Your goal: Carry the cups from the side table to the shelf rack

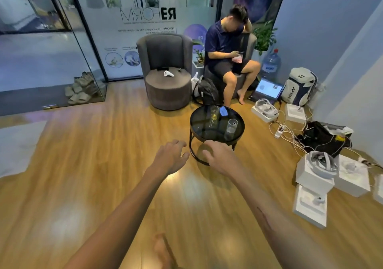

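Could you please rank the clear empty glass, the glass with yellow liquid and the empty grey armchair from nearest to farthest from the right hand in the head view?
From the right hand:
1. Clear empty glass, on the side table's right part.
2. Glass with yellow liquid, toward the table's far edge.
3. Empty grey armchair, beyond the table, to the left.

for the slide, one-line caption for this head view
Left hand and right hand reach, empty, toward two glass cups on a round black side table.

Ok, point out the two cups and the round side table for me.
Cup with yellow liquid (215,113), head view, on its glass wall.
Empty clear cup (231,126), head view, mid-wall.
Side table (199,121), head view, bare dark glass top.
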